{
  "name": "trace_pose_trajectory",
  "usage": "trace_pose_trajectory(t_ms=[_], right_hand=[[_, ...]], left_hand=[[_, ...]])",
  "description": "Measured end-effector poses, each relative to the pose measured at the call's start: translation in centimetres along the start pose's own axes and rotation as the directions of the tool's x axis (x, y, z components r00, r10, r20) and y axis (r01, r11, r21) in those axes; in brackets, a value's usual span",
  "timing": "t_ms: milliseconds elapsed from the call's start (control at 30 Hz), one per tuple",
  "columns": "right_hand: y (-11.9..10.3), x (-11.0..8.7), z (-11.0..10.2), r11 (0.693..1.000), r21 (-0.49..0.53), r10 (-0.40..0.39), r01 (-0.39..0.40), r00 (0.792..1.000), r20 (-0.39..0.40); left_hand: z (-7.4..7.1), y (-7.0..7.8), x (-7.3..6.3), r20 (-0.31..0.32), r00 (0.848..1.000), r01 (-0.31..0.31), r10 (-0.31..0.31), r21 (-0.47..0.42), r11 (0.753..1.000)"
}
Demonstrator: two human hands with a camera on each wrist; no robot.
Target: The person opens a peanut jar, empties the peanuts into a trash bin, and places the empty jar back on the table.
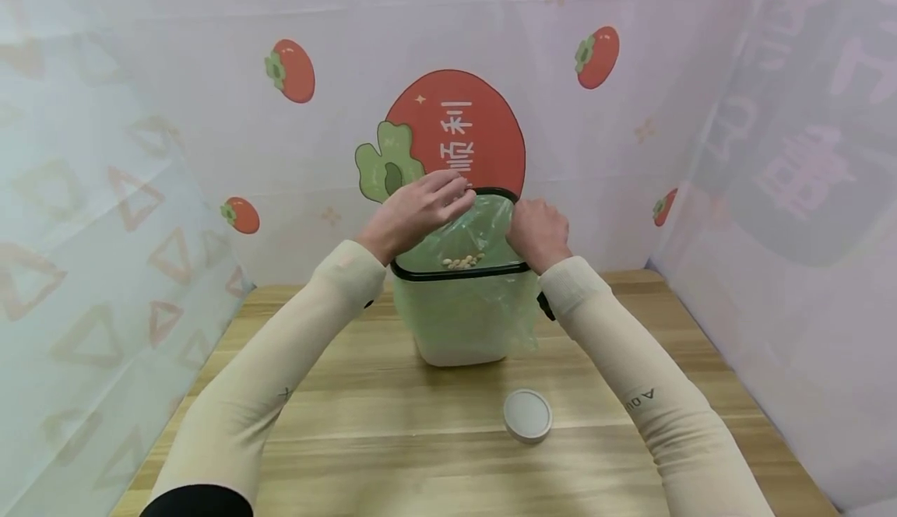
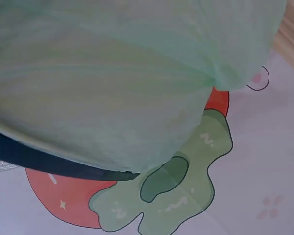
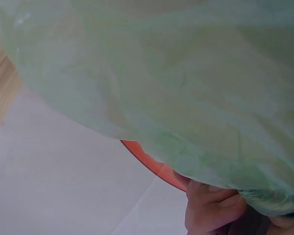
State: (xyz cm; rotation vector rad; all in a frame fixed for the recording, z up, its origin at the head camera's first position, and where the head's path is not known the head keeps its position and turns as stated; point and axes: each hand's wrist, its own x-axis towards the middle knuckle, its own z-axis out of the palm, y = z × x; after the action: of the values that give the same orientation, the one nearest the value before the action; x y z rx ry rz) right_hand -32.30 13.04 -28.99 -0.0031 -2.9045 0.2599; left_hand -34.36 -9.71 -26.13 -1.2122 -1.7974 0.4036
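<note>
A trash can (image 1: 459,346) stands on the table, lined with a pale green plastic bag (image 1: 462,307) whose edge folds over the outside. A black rim ring (image 1: 459,274) sits around its mouth. Several small pale nut-like pieces (image 1: 462,262) lie inside the bag. My left hand (image 1: 420,209) is over the left rear of the mouth, fingers loosely bent toward the right; no object shows clearly in them. On the right rim my right hand (image 1: 538,230) grips the bag, and its curled fingers (image 3: 210,208) show beside bunched plastic in the right wrist view.
In front of the can, slightly right, a round white lid-like disc (image 1: 528,414) lies on the wooden table (image 1: 392,439). A printed cloth backdrop (image 1: 336,151) rises behind, with cloth walls at both sides.
</note>
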Motion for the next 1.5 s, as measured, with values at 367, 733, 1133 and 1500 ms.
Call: trace_pose_trajectory(t_ms=[367, 733, 1133, 1500], right_hand=[[-0.1, -0.5, 0.0, 1.0, -0.014, -0.01, 0.009, 1.0, -0.028], [0.1, -0.5, 0.4, 1.0, -0.011, -0.001, 0.0, 0.999, -0.044], [-0.2, -0.2, 0.1, 1.0, -0.014, -0.003, 0.002, 1.0, -0.026], [-0.1, 0.0, 0.3, 1.0, -0.014, -0.01, 0.009, 0.999, -0.03]], left_hand=[[-0.7, 0.3, 0.0, 0.04, 0.999, -0.036, 0.036, 0.011, 0.999], [0.0, 0.4, -0.4, 0.052, 0.998, -0.03, 0.03, 0.002, 1.0], [0.0, 0.3, -0.6, 0.078, 0.994, -0.073, 0.074, -0.025, 0.997], [0.4, 0.6, -0.7, 0.074, 0.991, -0.117, 0.115, 0.024, 0.993]])
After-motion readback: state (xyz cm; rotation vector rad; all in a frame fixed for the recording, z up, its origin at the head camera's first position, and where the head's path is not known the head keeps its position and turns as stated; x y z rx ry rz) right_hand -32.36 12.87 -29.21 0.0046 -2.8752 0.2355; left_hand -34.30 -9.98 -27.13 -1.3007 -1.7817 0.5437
